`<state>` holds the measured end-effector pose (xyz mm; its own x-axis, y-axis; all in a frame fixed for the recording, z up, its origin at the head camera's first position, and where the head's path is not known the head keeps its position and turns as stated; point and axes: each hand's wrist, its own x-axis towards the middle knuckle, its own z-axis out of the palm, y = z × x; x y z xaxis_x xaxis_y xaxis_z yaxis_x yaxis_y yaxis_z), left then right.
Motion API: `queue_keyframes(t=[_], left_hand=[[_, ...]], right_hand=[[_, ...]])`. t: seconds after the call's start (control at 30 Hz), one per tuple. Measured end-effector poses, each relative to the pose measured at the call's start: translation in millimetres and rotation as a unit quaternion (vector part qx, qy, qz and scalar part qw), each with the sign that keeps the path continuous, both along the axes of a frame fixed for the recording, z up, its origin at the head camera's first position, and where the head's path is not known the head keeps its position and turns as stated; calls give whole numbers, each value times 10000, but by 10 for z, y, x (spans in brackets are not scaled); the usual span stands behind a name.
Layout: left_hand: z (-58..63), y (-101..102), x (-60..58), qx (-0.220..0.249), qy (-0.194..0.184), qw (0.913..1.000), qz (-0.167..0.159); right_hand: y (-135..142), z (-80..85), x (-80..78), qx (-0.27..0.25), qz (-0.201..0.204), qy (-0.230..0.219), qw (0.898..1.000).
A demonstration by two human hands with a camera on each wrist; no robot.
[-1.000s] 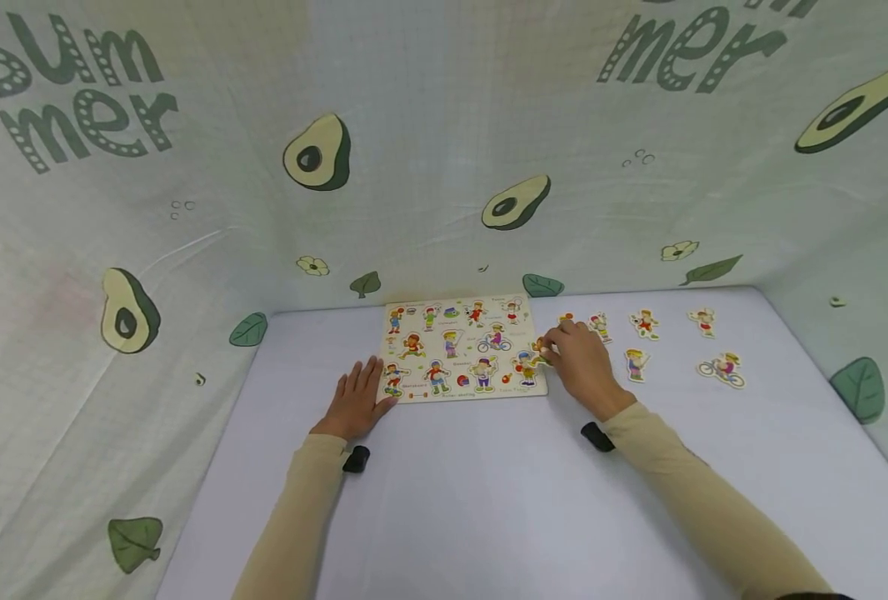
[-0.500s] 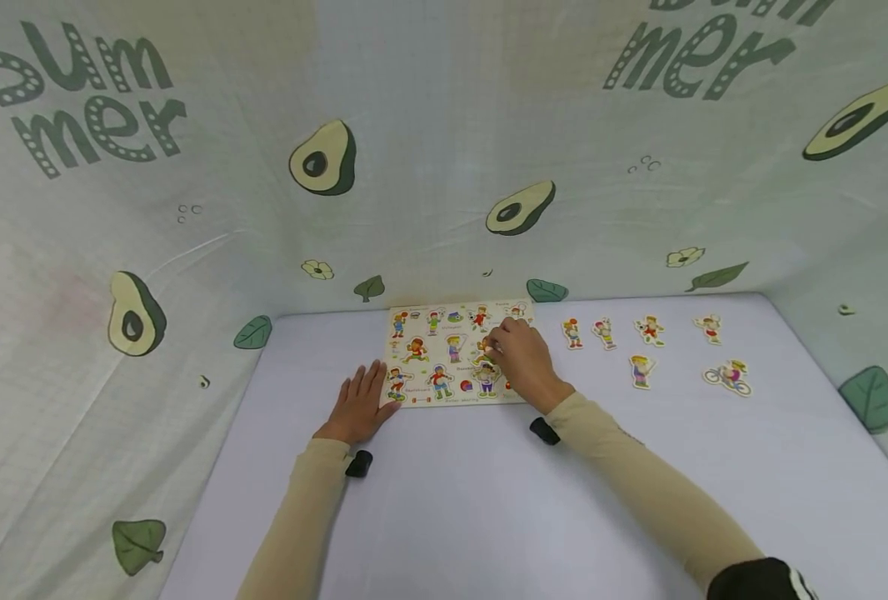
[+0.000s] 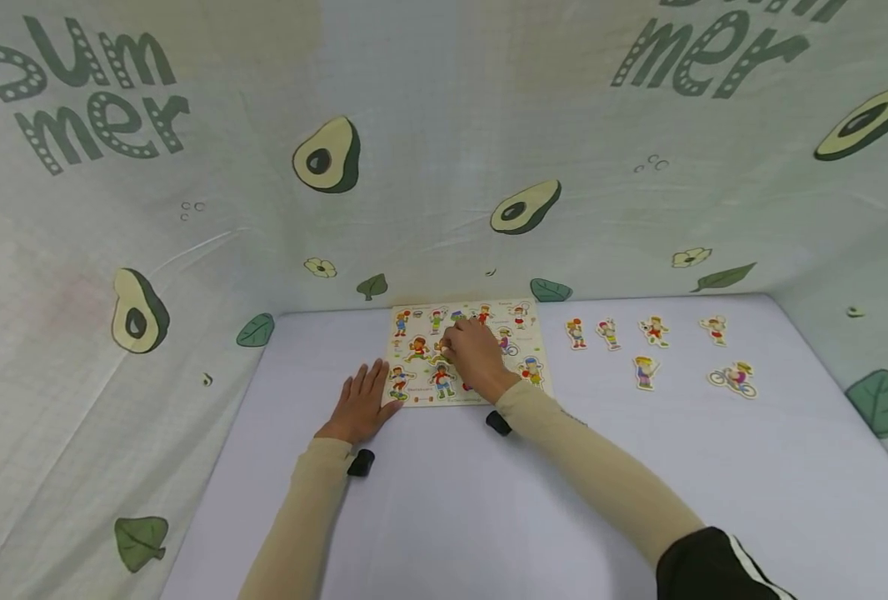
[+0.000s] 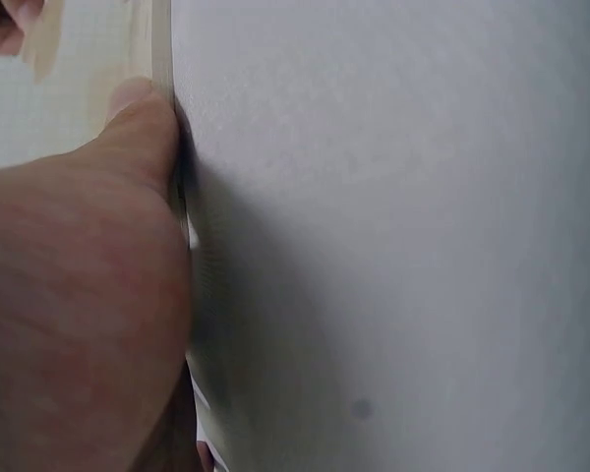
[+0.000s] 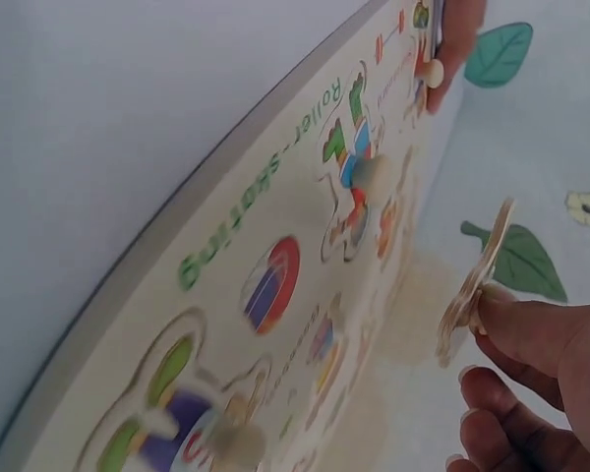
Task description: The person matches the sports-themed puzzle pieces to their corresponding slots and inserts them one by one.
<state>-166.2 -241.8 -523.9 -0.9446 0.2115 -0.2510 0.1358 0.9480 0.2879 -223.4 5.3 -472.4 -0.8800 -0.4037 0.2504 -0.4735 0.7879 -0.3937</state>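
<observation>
A pale wooden peg-puzzle board (image 3: 530, 346) lies flat, printed with sports figures. My left hand (image 3: 357, 404) rests on the board's left edge with its fingers straight. In the left wrist view, the thumb (image 4: 143, 118) lies along that edge. Over the middle of the board, my right hand (image 3: 477, 358) pinches a thin puzzle piece (image 5: 477, 280) between thumb and fingers. The right wrist view shows this piece edge-on and apart from the board, its picture hidden. Knobbed pieces sit in the board, among them a roller-skating figure (image 5: 354, 177).
Several loose puzzle pieces lie on the white table right of the board, including a cyclist (image 3: 734, 380), a figure with a bat (image 3: 645, 372) and a soccer player (image 3: 654, 332). A printed cloth (image 3: 429, 167) stands behind the table.
My right hand has carried the puzzle piece leftward from the board's right edge to over its middle, uncovering loose pieces on the right. The left hand has stayed in place.
</observation>
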Motion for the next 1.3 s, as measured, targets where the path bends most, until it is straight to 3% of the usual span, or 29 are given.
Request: queue_keyframes(t=[0.17,0.5,0.97,1.3], left_hand=[[-52,-23,-25,-86,19,9999,-60],[-41,-2,-24,-199,-25,9998,-9],[-68,-16,-39,-87,122,9998,-89],[-122,-61,-68,-19,57,9999,-106]], right_hand=[[-167,-35,-111,238,15,-60,9997],[-353,-126,-286,457,176,-105,9987],[-606,-171,-401,1286,38,-500,9904],[-712,-227,-453,1330,-103,-393,9903]])
